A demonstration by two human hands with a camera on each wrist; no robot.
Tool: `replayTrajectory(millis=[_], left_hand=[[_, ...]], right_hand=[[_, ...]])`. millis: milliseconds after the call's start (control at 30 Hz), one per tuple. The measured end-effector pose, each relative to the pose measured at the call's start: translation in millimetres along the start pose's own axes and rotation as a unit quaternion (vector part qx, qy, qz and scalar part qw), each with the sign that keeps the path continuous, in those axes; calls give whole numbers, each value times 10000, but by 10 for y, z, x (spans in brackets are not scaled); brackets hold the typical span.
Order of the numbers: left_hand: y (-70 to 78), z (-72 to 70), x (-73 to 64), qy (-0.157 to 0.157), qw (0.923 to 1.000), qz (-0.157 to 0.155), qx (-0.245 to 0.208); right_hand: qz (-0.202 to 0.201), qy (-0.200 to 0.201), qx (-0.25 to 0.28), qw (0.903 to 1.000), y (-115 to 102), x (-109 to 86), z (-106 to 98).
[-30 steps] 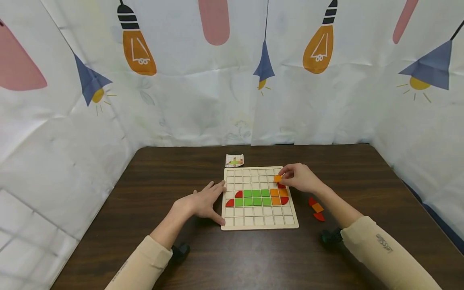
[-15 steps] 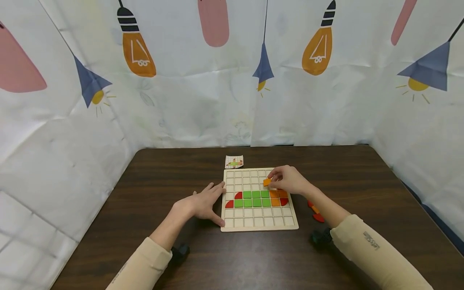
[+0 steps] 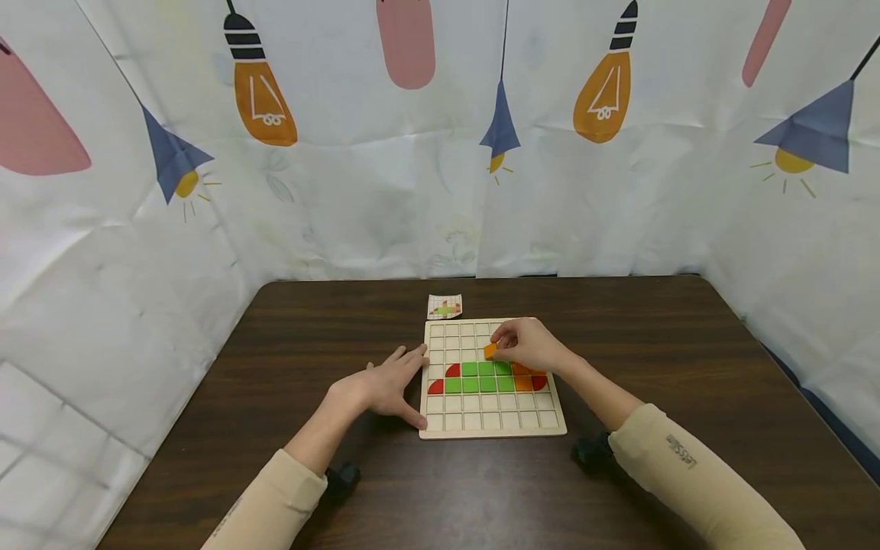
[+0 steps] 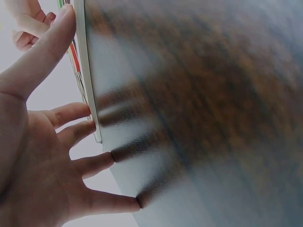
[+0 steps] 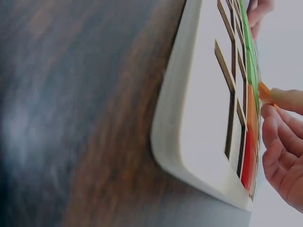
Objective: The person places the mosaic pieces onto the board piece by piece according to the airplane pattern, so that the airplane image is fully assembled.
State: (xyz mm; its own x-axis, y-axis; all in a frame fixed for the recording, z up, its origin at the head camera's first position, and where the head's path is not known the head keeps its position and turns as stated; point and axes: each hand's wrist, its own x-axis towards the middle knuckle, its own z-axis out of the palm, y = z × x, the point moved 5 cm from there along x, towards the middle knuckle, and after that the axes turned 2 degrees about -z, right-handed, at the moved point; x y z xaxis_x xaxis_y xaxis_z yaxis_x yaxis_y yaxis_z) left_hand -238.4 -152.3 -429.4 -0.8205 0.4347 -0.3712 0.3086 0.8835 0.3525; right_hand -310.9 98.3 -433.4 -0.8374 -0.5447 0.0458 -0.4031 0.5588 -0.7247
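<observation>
A pale wooden grid board (image 3: 491, 420) lies on the table, with two rows of red, green (image 3: 486, 384) and orange tiles set in its squares. My right hand (image 3: 532, 345) pinches an orange square tile (image 3: 490, 351) between thumb and fingers, above the row just behind the green tiles. The tile looks tilted. In the right wrist view the same orange tile (image 5: 265, 93) shows at the fingertips, close to the board's surface. Spread wide, my left hand (image 3: 378, 387) touches the board's left edge with thumb and fingertips. The right hand covers the board's back right squares.
A small pattern card (image 3: 444, 307) lies behind the board's back left corner. The dark wooden table (image 3: 330, 321) extends around the board. A printed fabric curtain (image 3: 385, 198) hangs behind it.
My right hand has carried the orange tile leftward and slightly toward me over the board. The loose tiles at the right are now hidden behind the forearm. My left hand has stayed put.
</observation>
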Motion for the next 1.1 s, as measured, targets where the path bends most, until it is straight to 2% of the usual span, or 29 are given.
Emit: replayTrajectory(millis=[367, 967, 1100], left_hand=[[-12, 18, 4, -33, 10000, -25, 63], [2, 23, 8, 2, 10000, -6, -29], [0, 22, 5, 1, 10000, -46, 0]], right_hand=[[-95, -52, -82, 9999, -45, 42, 103], [-108, -104, -172, 9997, -85, 5, 84], [-269, -18, -192, 9995, -100, -57, 33]])
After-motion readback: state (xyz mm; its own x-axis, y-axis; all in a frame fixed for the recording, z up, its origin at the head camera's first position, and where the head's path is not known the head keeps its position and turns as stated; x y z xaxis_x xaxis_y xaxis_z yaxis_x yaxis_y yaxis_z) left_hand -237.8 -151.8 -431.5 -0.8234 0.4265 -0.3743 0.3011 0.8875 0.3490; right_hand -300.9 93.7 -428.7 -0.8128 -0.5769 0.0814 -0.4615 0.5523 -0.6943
